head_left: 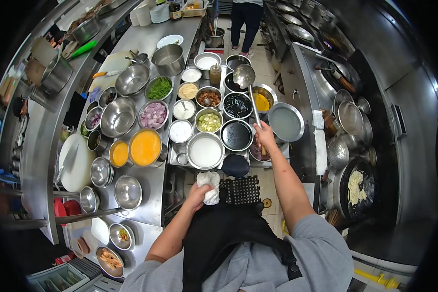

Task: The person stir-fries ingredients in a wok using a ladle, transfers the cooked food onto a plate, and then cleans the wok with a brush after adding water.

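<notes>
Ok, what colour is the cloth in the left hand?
The cloth in the left hand is white; the head view shows it best.

Ladle [244,76] glossy metal — rag [210,189] matt, crumpled cloth — counter [153,199] smooth metal, squeeze bottle [215,76] plastic.

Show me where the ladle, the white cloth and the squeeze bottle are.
Ladle [244,77]: head view, on its round bowl.
White cloth [208,178]: head view, on its upper folds.
Squeeze bottle [215,76]: head view, on its body.

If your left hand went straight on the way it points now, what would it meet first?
The left hand, cloth first, would probably meet the large white-filled bowl, though their relative height is unclear.
</notes>
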`<state>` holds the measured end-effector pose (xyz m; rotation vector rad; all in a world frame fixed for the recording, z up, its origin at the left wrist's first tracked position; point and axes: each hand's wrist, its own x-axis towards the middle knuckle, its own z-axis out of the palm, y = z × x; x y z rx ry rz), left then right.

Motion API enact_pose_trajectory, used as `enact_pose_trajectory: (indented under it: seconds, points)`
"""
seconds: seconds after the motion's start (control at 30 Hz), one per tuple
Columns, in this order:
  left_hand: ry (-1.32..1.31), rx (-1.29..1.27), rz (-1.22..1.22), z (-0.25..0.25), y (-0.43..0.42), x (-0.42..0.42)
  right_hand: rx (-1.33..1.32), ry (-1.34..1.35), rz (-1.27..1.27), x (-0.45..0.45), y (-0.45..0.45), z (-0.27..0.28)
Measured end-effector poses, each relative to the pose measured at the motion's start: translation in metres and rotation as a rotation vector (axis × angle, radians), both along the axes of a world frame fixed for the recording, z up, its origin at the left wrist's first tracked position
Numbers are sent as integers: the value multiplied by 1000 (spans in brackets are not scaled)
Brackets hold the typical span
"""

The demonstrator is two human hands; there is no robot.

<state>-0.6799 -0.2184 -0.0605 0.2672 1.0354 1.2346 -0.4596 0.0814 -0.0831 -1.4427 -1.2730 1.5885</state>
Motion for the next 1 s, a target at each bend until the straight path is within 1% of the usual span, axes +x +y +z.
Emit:
enact_pose_trajectory:
  seconds: [0.17, 0.23, 0.4, 0.53, 0.63, 0.73, 0.77, 0.8, 0.87, 0.93, 1.0]
  points:
    - [0, -20, -29, 0, 1, -1, -55, 44, -8, -1, -2, 7]
    - [-4, -27, -50, -2, 2, -1, -101, 128, -14, -1, -4, 12]
    - [-40, -2, -47, -3, 9, 5, -150, 205, -32, 2, -8, 24]
    - [-17, 15, -123, -6, 18, 14, -238, 378, -32, 13, -17, 44]
    - [-19, 9, -140, 1, 30, 30, -277, 569, -64, 33, -36, 76]
    - [-18, -19, -231, -1, 44, 46, -300, 683, -91, 69, -55, 102]
    - [-25, -32, -231, 6, 50, 57, -298, 727, -103, 83, -64, 113]
    - [-13, -28, -281, 13, 57, 65, -289, 724, -115, 100, -73, 123]
    - [-44, -61, -413, 20, 68, 84, -242, 768, -144, 137, -93, 143]
    - [15, -51, -462, 8, 81, 107, -153, 793, -200, 180, -117, 157]
    - [78, -18, -557, 15, 93, 137, -98, 762, -293, 226, -145, 177]
